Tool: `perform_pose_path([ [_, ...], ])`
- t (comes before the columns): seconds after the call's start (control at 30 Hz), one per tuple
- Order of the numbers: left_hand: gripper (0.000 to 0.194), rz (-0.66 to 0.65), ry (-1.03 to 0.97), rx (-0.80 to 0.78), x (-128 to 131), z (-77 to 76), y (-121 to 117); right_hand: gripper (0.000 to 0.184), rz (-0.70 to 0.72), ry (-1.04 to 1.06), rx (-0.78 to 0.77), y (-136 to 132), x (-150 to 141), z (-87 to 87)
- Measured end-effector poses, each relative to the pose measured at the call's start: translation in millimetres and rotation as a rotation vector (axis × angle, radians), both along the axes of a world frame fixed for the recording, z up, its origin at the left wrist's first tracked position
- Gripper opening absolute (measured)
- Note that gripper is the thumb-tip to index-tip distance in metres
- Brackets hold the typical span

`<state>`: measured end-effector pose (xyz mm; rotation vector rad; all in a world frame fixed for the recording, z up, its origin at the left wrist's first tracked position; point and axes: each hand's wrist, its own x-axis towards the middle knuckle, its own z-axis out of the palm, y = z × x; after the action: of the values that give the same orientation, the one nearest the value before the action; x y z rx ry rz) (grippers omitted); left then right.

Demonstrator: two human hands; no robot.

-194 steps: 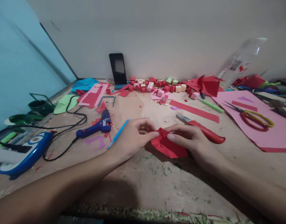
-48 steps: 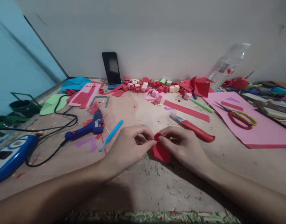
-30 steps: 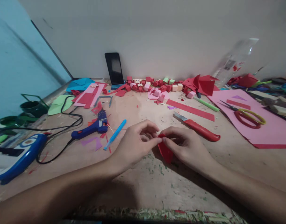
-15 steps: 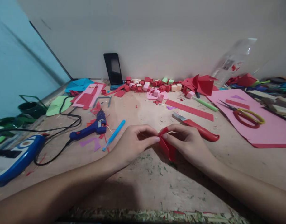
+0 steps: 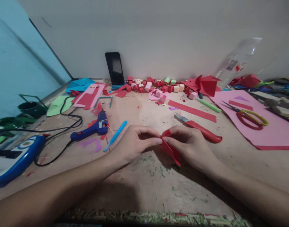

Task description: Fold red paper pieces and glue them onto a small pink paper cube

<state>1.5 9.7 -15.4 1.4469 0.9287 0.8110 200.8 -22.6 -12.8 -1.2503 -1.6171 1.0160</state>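
Both hands meet over the middle of the worn wooden table (image 5: pixel 139 189). My left hand (image 5: pixel 132 143) and my right hand (image 5: pixel 190 145) pinch a small folded red paper piece (image 5: pixel 171 148) between thumbs and forefingers. The paper stands tilted on its edge just above the tabletop, its lower corner pointing down to the right. A red-handled craft knife (image 5: pixel 201 130) lies just behind my right hand. A light blue pen-like tool (image 5: pixel 115 135) lies to the left of my left hand.
A blue glue gun (image 5: pixel 91 127) with a black cord lies at left. Red and yellow scissors (image 5: pixel 249 117) rest on pink paper (image 5: pixel 272 129) at right. Several small paper cubes (image 5: pixel 156 86), a propped black phone (image 5: pixel 114 67) and a red strip (image 5: pixel 191 110) line the back.
Since 6.5 s ago the red paper has been folded from a wide flat piece into a narrow one. In the last second it was turned up onto its edge between my fingers.
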Motion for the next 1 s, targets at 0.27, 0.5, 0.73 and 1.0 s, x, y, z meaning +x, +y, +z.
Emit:
perform_pose_path([
  [0.27, 0.01, -0.016, 0.013, 0.0, -1, -0.6, 1, 0.011, 0.012, -0.005, 0.055, 2, 0, -0.7],
  [0.5, 0.009, -0.008, 0.036, 0.048, 0, 2.4, 1, 0.014, 0.009, -0.001, 0.014, 2, 0, -1.0],
  [0.73, 0.013, -0.042, 0.165, 0.18, 0, 9.3, -6, 0.014, 0.01, -0.112, 0.068, -1, -1, -1.2],
  [1.0, 0.018, 0.004, 0.295, 0.29, -4, 7.2, -5, 0.008, -0.019, 0.076, -0.072, -1, -4, 2.7],
])
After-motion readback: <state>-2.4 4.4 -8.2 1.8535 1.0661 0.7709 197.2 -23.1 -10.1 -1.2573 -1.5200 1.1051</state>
